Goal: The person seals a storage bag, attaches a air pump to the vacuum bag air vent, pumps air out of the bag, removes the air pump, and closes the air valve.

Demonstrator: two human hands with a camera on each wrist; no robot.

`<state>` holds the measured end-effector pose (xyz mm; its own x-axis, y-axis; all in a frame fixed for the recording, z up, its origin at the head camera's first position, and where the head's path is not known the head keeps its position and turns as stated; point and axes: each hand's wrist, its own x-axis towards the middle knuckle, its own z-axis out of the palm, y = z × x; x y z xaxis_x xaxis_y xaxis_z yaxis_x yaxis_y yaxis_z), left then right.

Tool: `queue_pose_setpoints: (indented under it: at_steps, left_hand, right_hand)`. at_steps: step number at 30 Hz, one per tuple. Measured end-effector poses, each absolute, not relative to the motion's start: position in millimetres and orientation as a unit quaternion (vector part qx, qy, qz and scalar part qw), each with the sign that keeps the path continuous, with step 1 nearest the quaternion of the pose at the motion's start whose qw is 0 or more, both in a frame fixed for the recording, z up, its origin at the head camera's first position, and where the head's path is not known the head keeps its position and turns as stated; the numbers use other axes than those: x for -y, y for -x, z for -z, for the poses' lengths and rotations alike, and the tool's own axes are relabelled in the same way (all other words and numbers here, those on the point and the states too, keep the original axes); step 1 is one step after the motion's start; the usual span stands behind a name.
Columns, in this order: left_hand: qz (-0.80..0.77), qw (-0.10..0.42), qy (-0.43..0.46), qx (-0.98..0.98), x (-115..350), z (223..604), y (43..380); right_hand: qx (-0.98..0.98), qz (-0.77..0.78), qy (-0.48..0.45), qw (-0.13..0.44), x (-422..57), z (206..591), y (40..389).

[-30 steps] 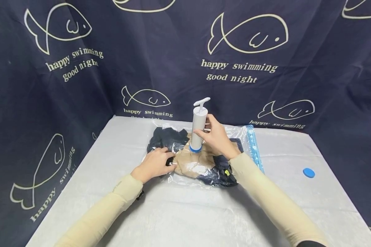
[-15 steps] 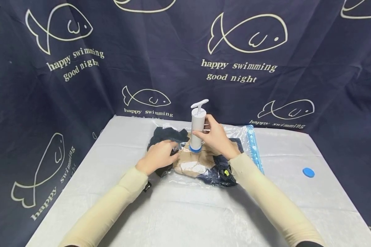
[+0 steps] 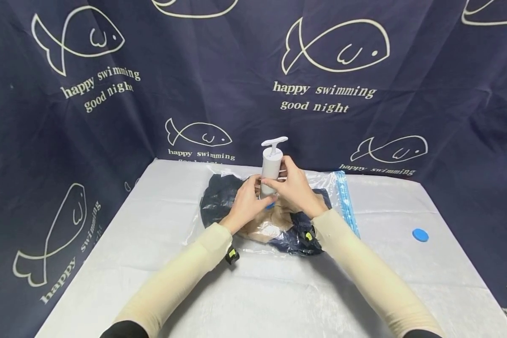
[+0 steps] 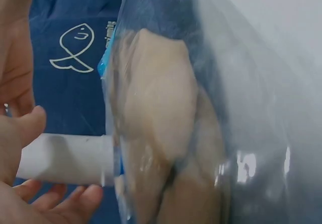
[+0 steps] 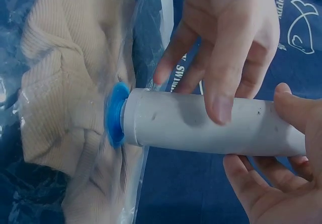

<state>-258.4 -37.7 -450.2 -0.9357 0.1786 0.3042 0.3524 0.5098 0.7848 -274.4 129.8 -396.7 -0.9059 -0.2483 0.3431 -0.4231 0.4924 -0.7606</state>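
Observation:
A white hand pump (image 3: 272,164) with a T-shaped handle stands upright on a clear vacuum storage bag (image 3: 346,202). My right hand (image 3: 295,185) grips the pump's barrel from the right, its thumb in front. At the lower barrel my left hand (image 3: 245,204) has its fingers spread around the pump, fairly straight; firm contact cannot be made out. A blue valve disc (image 5: 116,114) shows at the pump's foot in the right wrist view. Inside the bag lie a ribbed beige garment (image 5: 60,98) and dark clothing (image 3: 219,195).
A round blue cap (image 3: 420,235) lies on the white-covered table (image 3: 253,300), to the right of the bag. Dark blue fabric (image 3: 253,70) printed with fish hangs behind and beside the table. A black wrist device (image 3: 232,255) is on the left wrist.
My left hand has left the bag's left part and moved right and up to the pump's lower barrel. The right hand still holds the pump, which has barely shifted.

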Motion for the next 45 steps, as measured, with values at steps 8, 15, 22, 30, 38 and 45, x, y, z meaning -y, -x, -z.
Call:
queue_pose_setpoints:
  at_steps: [8, 15, 22, 30, 38, 45]
  left_hand:
    - [0.479, 0.126, 0.15, 0.856, 35.3, 460.7, 265.7]
    - [0.481, 0.119, 0.185, 0.849, 37.5, 464.9, 271.1]
    - [0.475, 0.094, 0.193, 0.853, 39.5, 461.4, 271.3]
    - [0.461, 0.074, 0.205, 0.86, 41.3, 459.6, 275.0]
    - [0.463, 0.047, 0.221, 0.857, 44.7, 458.7, 277.7]
    - [0.458, 0.049, 0.212, 0.862, 45.8, 457.5, 277.3]
  right_hand:
    - [0.865, -0.452, -0.201, 0.088, -130.7, 398.0, 275.7]
    - [0.829, -0.511, -0.22, 0.05, -134.8, 384.5, 271.8]
    - [0.793, -0.552, -0.253, 0.05, -141.2, 375.7, 275.4]
    - [0.781, -0.558, -0.278, 0.05, -144.3, 375.5, 281.2]
    - [0.794, -0.545, -0.264, 0.057, -142.9, 378.4, 282.4]
    - [0.808, -0.53, -0.242, 0.082, -141.6, 378.7, 279.9]
